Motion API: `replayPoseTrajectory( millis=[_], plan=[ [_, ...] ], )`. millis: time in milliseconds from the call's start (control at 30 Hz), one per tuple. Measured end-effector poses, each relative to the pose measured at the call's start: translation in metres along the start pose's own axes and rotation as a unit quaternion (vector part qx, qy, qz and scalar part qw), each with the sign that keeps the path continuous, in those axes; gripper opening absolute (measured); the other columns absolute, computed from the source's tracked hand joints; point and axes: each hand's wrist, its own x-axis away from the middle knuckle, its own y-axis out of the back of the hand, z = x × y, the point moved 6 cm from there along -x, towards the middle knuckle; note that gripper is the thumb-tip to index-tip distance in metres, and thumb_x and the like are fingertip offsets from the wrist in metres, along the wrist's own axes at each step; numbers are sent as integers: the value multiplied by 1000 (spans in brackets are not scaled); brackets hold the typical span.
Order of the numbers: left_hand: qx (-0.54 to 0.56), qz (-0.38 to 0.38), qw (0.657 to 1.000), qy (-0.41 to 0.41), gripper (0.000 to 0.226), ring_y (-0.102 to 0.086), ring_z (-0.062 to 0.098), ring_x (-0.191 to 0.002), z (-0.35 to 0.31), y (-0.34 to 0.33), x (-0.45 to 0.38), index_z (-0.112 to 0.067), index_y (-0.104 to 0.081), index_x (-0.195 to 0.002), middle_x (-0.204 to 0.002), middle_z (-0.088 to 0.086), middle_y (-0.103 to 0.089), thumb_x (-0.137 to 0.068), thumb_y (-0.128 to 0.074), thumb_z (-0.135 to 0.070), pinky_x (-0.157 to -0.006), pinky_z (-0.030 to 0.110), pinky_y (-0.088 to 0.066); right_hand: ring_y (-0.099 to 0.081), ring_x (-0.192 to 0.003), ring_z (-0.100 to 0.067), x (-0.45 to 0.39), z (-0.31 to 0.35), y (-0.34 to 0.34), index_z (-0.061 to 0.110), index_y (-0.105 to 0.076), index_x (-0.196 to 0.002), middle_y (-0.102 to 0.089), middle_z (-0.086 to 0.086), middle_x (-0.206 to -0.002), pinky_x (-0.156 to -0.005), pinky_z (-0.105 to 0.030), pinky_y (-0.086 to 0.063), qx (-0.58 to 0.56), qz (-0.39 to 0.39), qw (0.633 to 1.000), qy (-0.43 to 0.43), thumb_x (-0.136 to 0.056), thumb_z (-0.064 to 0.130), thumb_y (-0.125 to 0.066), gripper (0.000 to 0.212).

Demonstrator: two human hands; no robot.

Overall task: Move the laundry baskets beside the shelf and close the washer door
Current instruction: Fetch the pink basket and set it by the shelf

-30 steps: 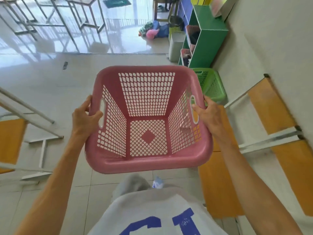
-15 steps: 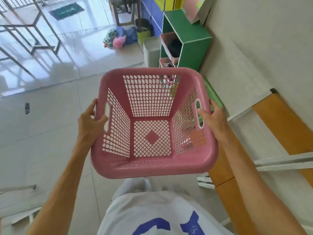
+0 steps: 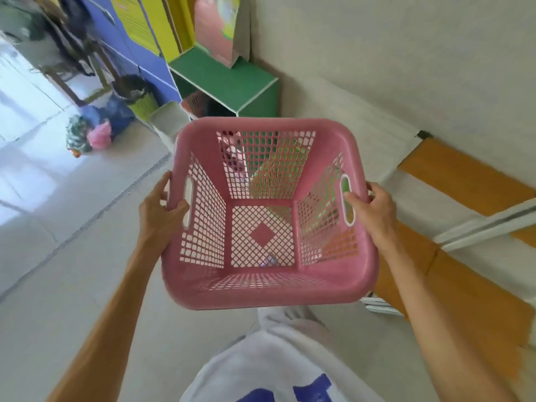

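I hold an empty pink laundry basket [image 3: 333,282] in the air in front of me, level with my waist. My left hand [image 3: 159,210] grips its left handle slot and my right hand [image 3: 371,213] grips its right handle slot. The green shelf [image 3: 229,79] stands against the wall just beyond the basket's far rim. A green basket [image 3: 269,175] on the floor by the shelf shows only through the pink basket's mesh. No washer is in view.
Orange-topped benches with white metal frames [image 3: 470,184] run along the wall on my right. A grey bin [image 3: 168,120], a dark bin [image 3: 136,91] and a heap of coloured clothes [image 3: 92,134] lie left of the shelf. Tiled floor [image 3: 58,256] spreads to my left.
I have walked forward with the pink basket; the green shelf is much closer and the green basket has slipped from view behind the pink one. Both hands keep their grip.
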Motion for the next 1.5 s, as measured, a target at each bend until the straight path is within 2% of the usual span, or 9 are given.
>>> replayPoseTrajectory(
  millis=[367, 533, 700, 800, 900, 1000, 1100, 1267, 1500],
  plan=[
    [-22, 160, 981, -107, 70, -61, -12, -59, -79, -128, -224, -27, -50, -145, -89, -10, -60, -82, -68, -1, -47, 4, -45, -63, -53, 10, -86, 0, -11, 12, -68, -115, -67, 11, -75, -42, -6, -42, -77, -171, 975, -122, -83, 25, -73, 35],
    [-44, 224, 968, -106, 74, -67, 8, -69, -94, -170, -290, -45, -42, -144, -92, -8, -68, -80, -69, -17, -67, 29, -55, -69, -59, -3, -99, 3, -24, 23, -67, -108, -72, 6, -78, -44, -13, -49, -61, -225, 960, -154, -82, 33, -73, 29],
    [-47, 295, 946, -126, 74, -68, 6, -64, -103, -218, -333, -40, -38, -148, -89, -18, -65, -84, -64, -11, -53, 21, -59, -63, -52, 2, -120, 2, -49, 10, -67, -109, -67, 4, -73, -43, -11, -46, -62, -269, 943, -187, -85, 27, -72, 30],
    [-94, 343, 928, -114, 76, -73, 19, -76, -91, -244, -356, -36, -33, -152, -104, -1, -69, -87, -65, -14, -68, 40, -64, -65, -56, -5, -143, -3, -62, 9, -65, -112, -68, -1, -77, -46, -16, -50, -34, -255, 944, -205, -88, 27, -70, 31],
    [-145, 388, 902, -121, 79, -69, 20, -76, -80, -274, -370, -29, -30, -153, -107, 3, -66, -85, -64, -8, -65, 36, -63, -69, -70, -20, -173, -19, -75, 10, -62, -118, -71, -7, -89, -54, -27, -54, -11, -200, 950, -240, -89, 22, -68, 32],
    [-176, 427, 881, -100, 82, -70, 23, -79, -57, -315, -378, -22, -23, -154, -111, 7, -65, -85, -60, 5, -67, 45, -64, -62, -60, -8, -203, -50, -93, 10, -59, -122, -68, 2, -83, -43, -13, -44, 26, -152, 951, -267, -89, 12, -66, 34],
    [-201, 419, 881, -89, 74, -69, 32, -91, -23, -356, -383, -17, -23, -154, -126, 17, -61, -91, -55, 3, -67, 43, -62, -57, -58, -5, -224, -97, -119, 10, -59, -122, -67, -1, -88, -44, -18, -39, 67, -134, 942, -301, -90, 12, -65, 33],
    [-235, 430, 869, -70, 63, -69, 39, -101, 55, -432, -380, -17, -26, -154, -122, 16, -64, -97, -50, -6, -85, 59, -58, -56, -58, -6, -242, -190, -166, 9, -60, -120, -66, -1, -90, -48, -19, -39, 109, -106, 933, -326, -91, 16, -67, 31],
    [-257, 416, 866, -100, 57, -71, 38, -85, 146, -511, -389, -15, -41, -145, -105, 15, -71, -92, -54, 0, -78, 55, -60, -63, -67, -25, -262, -292, -229, 1, -58, -122, -72, -13, -98, -52, -26, -51, 167, -75, 932, -313, -94, 20, -67, 35]
  ],
)
